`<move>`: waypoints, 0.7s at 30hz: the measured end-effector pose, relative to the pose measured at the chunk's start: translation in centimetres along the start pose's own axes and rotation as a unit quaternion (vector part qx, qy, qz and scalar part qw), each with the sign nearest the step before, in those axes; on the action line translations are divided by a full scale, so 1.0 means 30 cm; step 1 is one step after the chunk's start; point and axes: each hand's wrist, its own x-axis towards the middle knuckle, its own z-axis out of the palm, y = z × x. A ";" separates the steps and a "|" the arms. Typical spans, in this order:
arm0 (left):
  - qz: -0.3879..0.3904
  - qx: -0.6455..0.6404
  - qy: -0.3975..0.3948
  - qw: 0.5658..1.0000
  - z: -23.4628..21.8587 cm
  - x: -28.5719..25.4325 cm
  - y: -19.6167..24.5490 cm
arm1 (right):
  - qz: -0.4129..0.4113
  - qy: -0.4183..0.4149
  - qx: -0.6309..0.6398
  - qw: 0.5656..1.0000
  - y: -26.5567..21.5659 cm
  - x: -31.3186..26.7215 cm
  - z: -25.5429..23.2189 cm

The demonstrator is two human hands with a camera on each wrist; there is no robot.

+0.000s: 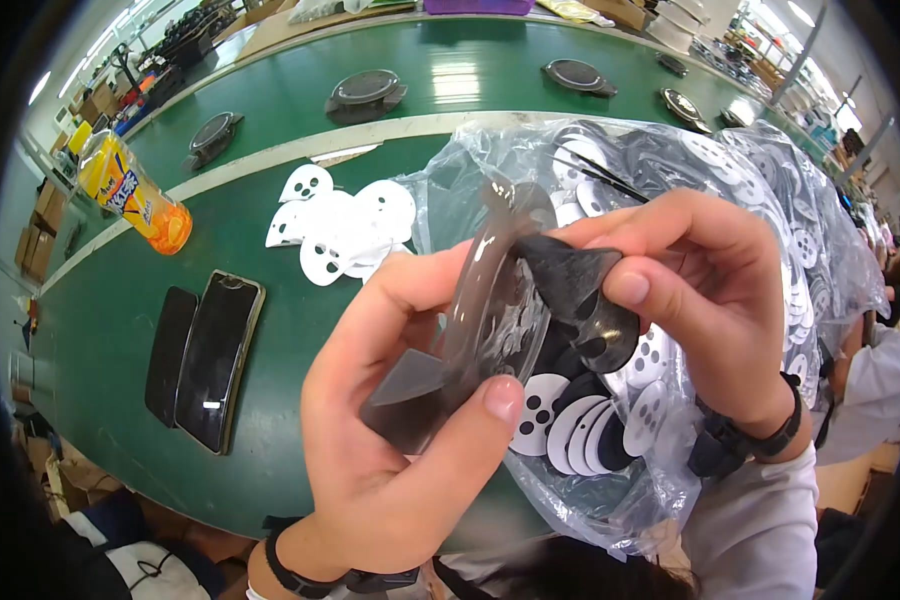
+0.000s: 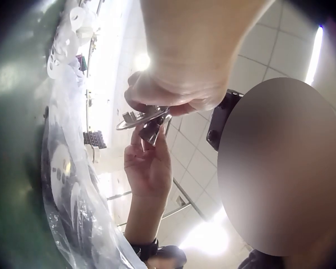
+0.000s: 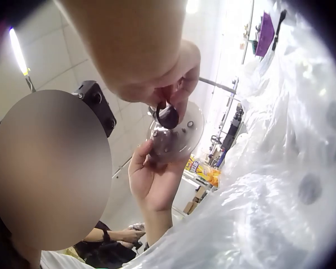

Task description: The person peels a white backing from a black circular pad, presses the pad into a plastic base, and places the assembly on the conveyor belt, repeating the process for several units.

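Observation:
My left hand (image 1: 400,440) grips a round, translucent grey plastic part (image 1: 475,290) by its edge, thumb on the near side and fingers behind. My right hand (image 1: 715,290) pinches a dark, glossy, bent piece (image 1: 595,300) between thumb and fingers, its left end against the grey part. In the left wrist view the dark piece (image 2: 150,133) is at the underside of the grey part. The right wrist view shows the grey disc (image 3: 190,131) with small holes, the dark piece (image 3: 168,116) over it.
A clear plastic bag (image 1: 670,500) holding many white discs with holes lies on the right. White discs (image 1: 325,250) are piled behind my left hand. Two phones (image 1: 220,360) and an orange drink bottle (image 1: 130,190) stand or lie left. Round dark parts (image 1: 365,90) sit on the far green surface.

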 end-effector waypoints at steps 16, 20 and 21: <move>0.072 -0.055 -0.044 0.995 0.009 0.006 -0.060 | 0.007 0.039 -0.012 0.999 0.014 0.003 0.027; 0.097 -0.033 -0.051 0.993 0.001 0.015 -0.067 | -0.061 0.029 -0.131 0.989 0.006 -0.005 0.013; 0.095 -0.020 -0.057 0.994 -0.006 0.016 -0.066 | -0.087 0.030 -0.150 0.984 0.004 -0.006 0.009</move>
